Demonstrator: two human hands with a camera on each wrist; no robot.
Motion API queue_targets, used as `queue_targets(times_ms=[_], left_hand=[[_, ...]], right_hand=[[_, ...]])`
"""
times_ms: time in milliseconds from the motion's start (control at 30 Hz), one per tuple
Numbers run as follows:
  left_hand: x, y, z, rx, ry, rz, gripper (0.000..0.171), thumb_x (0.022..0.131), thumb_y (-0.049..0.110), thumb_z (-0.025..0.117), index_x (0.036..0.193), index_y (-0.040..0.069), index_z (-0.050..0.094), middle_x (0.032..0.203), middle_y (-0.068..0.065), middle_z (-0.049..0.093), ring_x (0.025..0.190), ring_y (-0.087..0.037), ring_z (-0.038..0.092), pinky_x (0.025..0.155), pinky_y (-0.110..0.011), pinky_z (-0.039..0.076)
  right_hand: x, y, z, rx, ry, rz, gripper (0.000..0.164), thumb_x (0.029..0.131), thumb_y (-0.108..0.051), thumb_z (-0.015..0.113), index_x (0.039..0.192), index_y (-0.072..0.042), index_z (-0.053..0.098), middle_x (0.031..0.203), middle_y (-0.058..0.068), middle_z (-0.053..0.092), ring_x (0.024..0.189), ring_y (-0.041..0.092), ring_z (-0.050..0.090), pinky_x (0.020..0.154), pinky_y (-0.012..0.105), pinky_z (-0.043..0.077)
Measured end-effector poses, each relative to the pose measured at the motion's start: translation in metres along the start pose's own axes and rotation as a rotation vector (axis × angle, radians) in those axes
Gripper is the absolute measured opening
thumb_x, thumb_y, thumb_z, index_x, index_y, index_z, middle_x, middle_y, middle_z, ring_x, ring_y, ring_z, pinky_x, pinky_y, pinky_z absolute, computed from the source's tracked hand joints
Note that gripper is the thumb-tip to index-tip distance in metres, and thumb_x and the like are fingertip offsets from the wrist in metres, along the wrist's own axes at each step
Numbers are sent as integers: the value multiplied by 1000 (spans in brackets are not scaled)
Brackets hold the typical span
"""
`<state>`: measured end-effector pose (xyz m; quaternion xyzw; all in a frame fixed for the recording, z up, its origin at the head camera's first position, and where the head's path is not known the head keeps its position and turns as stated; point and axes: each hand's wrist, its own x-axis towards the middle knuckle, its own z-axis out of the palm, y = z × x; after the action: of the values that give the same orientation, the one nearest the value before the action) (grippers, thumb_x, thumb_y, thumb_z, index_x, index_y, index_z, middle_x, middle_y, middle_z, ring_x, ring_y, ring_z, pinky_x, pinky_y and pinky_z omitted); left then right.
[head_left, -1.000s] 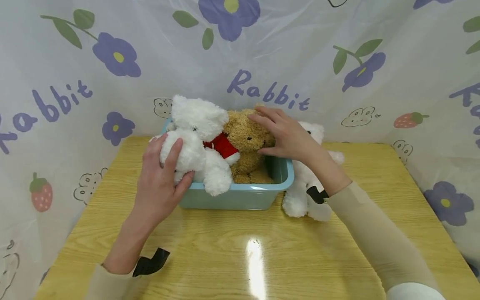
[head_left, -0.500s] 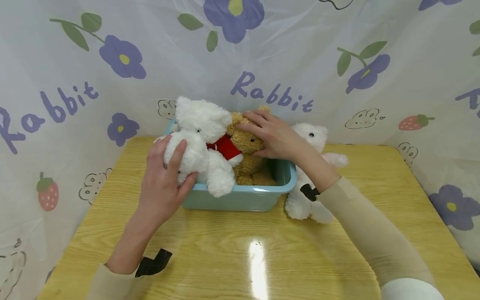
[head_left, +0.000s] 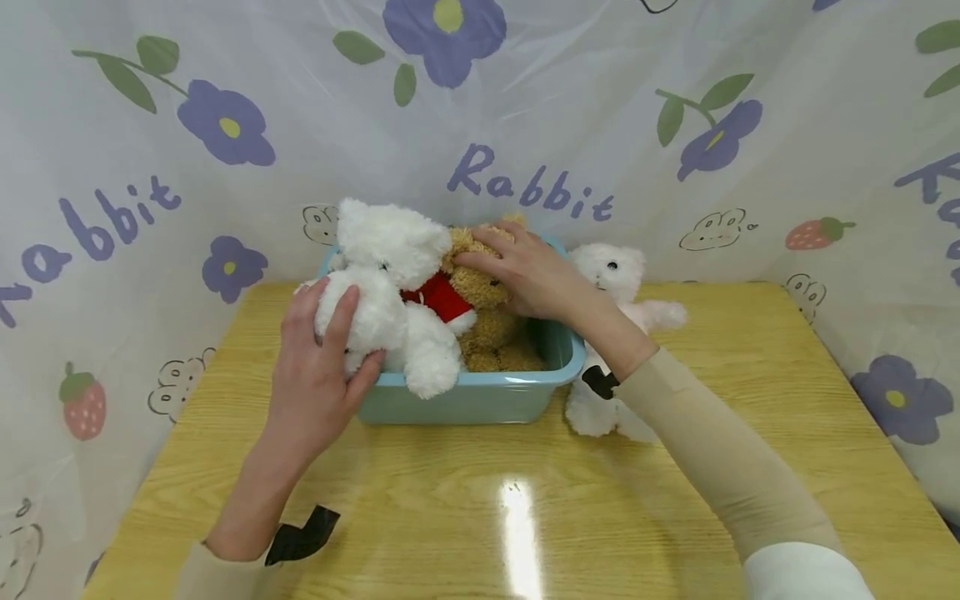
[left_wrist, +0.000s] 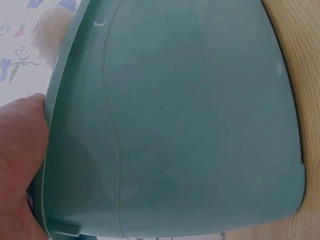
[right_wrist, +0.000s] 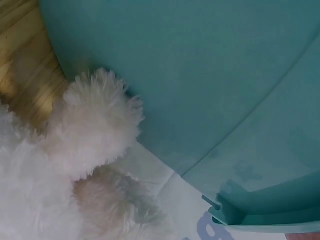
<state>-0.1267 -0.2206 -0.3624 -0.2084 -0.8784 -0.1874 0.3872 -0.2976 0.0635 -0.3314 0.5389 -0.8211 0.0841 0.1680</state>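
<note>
In the head view, a light blue-green plastic basin (head_left: 465, 398) holds several plush toys. My left hand (head_left: 311, 367) curls over the head of a white plush toy (head_left: 372, 310) at the basin's left end. One paw of that toy hangs over the front rim. Behind it sits a white plush toy in a red top (head_left: 393, 242). A curly brown teddy bear (head_left: 491, 329) sits right of these, and my right hand (head_left: 532, 275) grips its head from above. Part of the bear's face is hidden behind that hand. In the left wrist view, my left hand (left_wrist: 20, 160) shows beside the basin's rim.
Another white plush toy (head_left: 611, 275) is propped outside the basin's right end, partly behind my right forearm. Under everything lies a wood-grain table (head_left: 420, 500). A flower-printed curtain (head_left: 585, 100) stands close behind the basin.
My right hand has moved left and inward onto the brown teddy bear's head, its fingers now closing over it. The left hand keeps its hold on the white plush toy.
</note>
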Motion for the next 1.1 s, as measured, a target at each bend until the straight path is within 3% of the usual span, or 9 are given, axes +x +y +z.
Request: queue_targets(times_ms=[500, 733, 1100], left_hand=[[3, -3, -3, -10, 18, 27, 58, 106, 45, 49, 154, 14, 38, 153, -28, 34, 137, -52, 36, 104, -66, 38], [4, -3, -2, -7, -2, 32, 58, 107, 46, 48, 155, 16, 36, 153, -28, 33, 138, -51, 35, 100, -67, 41], [2, -2, 0, -6, -6, 22, 59, 107, 47, 48, 154, 13, 37, 153, -28, 32, 137, -52, 36, 103, -66, 39]], right_hand=[[0, -2, -2, 4, 52, -5, 73, 77, -2, 84, 143, -17, 55, 148, 21, 48, 134, 47, 45, 116, 61, 31], [-2, -4, -7, 0, 66, 9, 69, 79, 0, 82, 141, -18, 57, 147, 21, 50, 133, 45, 45, 105, 62, 43], [-6, -11, -19, -61, 86, 23, 69, 81, 3, 78, 142, -21, 56, 147, 19, 50, 131, 46, 45, 98, 63, 48]])
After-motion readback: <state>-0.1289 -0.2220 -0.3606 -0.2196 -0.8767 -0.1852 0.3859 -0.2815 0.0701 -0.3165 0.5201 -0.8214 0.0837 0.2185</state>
